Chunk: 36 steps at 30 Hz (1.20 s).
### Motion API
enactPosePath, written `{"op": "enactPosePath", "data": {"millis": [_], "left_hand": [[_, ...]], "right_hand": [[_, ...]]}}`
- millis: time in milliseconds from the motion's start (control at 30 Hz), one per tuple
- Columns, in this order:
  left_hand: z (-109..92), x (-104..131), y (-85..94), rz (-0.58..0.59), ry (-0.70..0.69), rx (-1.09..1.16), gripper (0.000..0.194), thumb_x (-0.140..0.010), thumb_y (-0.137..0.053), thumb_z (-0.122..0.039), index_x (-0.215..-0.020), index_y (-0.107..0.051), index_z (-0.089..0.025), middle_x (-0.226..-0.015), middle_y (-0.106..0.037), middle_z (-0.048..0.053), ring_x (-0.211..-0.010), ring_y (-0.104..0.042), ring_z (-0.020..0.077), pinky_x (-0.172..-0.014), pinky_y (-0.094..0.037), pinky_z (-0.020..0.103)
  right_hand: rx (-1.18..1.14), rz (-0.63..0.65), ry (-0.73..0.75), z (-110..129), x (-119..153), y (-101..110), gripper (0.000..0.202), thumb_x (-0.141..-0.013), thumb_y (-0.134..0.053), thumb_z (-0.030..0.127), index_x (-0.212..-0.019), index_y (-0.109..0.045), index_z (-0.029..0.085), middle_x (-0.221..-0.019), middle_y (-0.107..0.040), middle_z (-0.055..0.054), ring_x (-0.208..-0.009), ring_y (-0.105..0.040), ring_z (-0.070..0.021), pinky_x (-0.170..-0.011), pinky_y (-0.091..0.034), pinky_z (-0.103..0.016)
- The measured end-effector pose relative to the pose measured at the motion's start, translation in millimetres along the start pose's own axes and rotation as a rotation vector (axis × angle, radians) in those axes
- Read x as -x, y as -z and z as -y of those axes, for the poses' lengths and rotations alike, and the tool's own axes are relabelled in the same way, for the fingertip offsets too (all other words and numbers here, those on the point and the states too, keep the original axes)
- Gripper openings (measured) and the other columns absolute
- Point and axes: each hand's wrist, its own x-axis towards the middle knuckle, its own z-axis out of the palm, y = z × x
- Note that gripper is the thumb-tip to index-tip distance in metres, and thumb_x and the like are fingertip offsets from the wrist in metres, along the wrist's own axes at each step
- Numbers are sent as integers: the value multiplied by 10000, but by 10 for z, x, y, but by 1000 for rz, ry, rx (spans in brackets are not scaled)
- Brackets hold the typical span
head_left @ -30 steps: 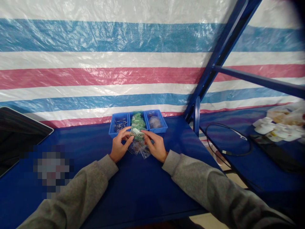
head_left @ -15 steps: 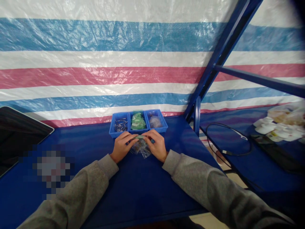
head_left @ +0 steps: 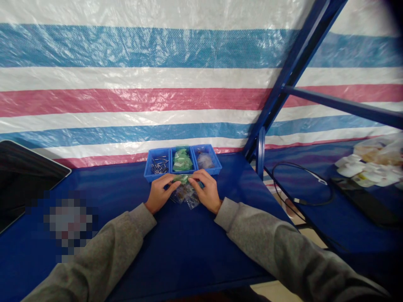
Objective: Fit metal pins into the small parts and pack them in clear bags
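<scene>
Between my two hands is a small green plastic packet (head_left: pixel 182 179), stretched sideways above the table. My left hand (head_left: pixel 159 193) pinches its left end between thumb and fingers. The right end is pinched by my right hand (head_left: pixel 206 191). Just beneath the packet lies a pile of clear plastic bags (head_left: pixel 188 196) with small items inside, too small to make out. Behind my hands stand three joined blue bins: the left bin (head_left: pixel 146 167) holds metal pieces, the middle bin (head_left: pixel 178 172) green packets (head_left: pixel 182 159), and the right bin (head_left: pixel 217 170) clear bags (head_left: pixel 204 160).
The blue table (head_left: pixel 189 260) runs beneath my arms. A dark-screened device (head_left: pixel 25 180) lies at the left, near a blurred-out patch. To the right rises a blue metal frame (head_left: pixel 277 96). Beyond it, a second table carries a black cable (head_left: pixel 302 203) and white objects (head_left: pixel 368 170).
My fingers have shifted slightly on the green packet, and more of it now shows, flatter between the thumbs. Both arms and the bins stay where they were.
</scene>
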Motion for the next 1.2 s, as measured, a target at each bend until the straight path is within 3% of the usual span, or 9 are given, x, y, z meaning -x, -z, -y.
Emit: {"op": "enactPosePath", "data": {"millis": [100,300,533,667,900,1200], "left_hand": [[17,2,-2,-29,-41,-6,152,-838,-559,-245,-877,-675,-154,-914,-663,65,-850,-613,165,-784,-483,287],[42,15,-13,77,-145,-33,167,-854,-535,-241,-883,-680,-163,-907,-666,74,-837,-608,169,-782,-489,309],[7,24,2,-11,-62,-51,166,-861,-521,-222,-796,-660,-157,-755,-648,33,-714,-599,135,-685,-473,253],[-23,30,19,-2,-12,-49,229,-870,-504,-219,-691,-629,-151,-637,-601,2,-586,-554,102,-599,-436,224],[-56,23,11,-15,-33,-21,123,-817,-587,-255,-821,-629,-139,-733,-620,25,-638,-552,112,-643,-450,232],[-55,19,5,-18,-40,-38,156,-842,-545,-277,-781,-609,-149,-714,-594,19,-638,-532,112,-634,-446,236]], "right_hand": [[5,-1,18,-2,8,-1,107,-866,-520,223,-843,-618,189,-841,-579,-55,-816,-550,-173,-773,-461,-323],[6,49,79,7,18,-7,115,-866,-514,208,-853,-627,193,-858,-597,-61,-837,-558,-180,-780,-461,-329],[-33,14,11,22,-5,-1,129,-877,-498,236,-838,-614,196,-809,-596,-48,-771,-554,-169,-740,-463,-319],[-25,113,18,28,-10,-1,100,-845,-554,264,-872,-611,186,-857,-584,-56,-803,-544,-172,-744,-457,-308],[15,157,9,14,3,-14,148,-879,-485,250,-837,-608,179,-822,-575,-51,-799,-540,-168,-741,-447,-293],[24,177,36,50,-10,1,129,-873,-484,252,-837,-589,185,-809,-568,-49,-789,-538,-170,-735,-450,-298]]}}
